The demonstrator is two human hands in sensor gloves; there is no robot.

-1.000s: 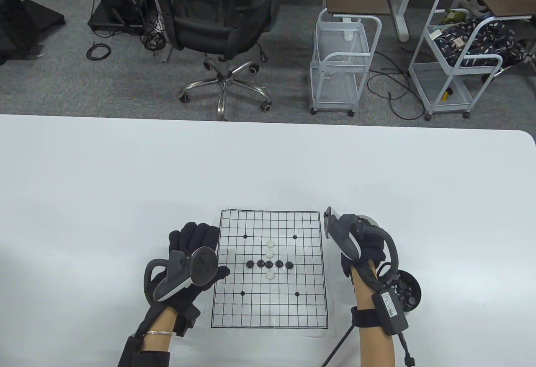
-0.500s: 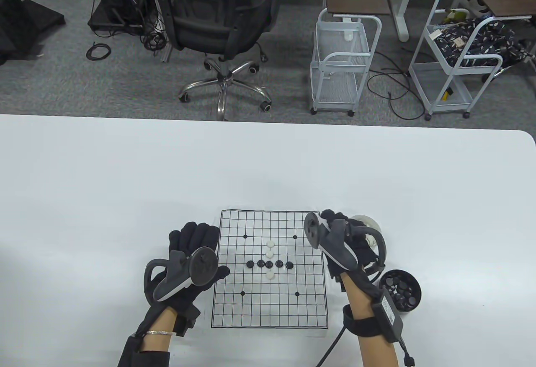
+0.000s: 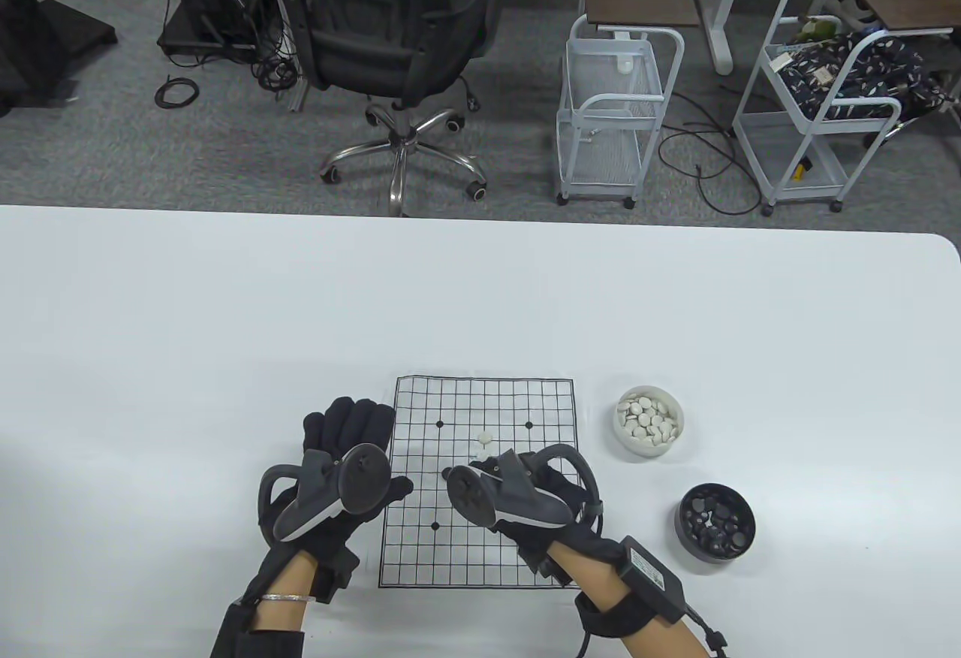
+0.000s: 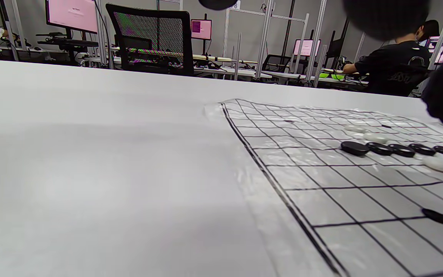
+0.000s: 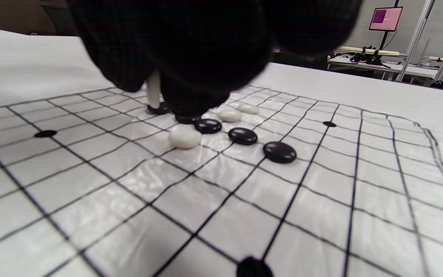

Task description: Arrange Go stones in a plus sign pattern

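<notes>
The Go board (image 3: 480, 553) lies flat on the table. A row of black stones (image 4: 398, 149) crosses its middle, with white stones (image 4: 375, 136) in a column through it; one white stone (image 5: 185, 138) lies on the near side of the row. My right hand (image 3: 495, 466) hovers over the board's middle and hides the black row in the table view. In the right wrist view it pinches a white stone (image 5: 153, 94) just above the board, next to the black stones (image 5: 242, 135). My left hand (image 3: 349, 425) rests flat at the board's left edge, holding nothing.
A white bowl of white stones (image 3: 649, 421) stands right of the board. A black bowl of black stones (image 3: 717, 521) stands nearer me, to the right. The white table (image 3: 225, 312) stretches far and left. Chairs and carts stand beyond its far edge.
My right hand has moved left from the white-stone bowl to over the board's middle, carrying a white stone. Both bowls now show fully. My left hand has not moved.
</notes>
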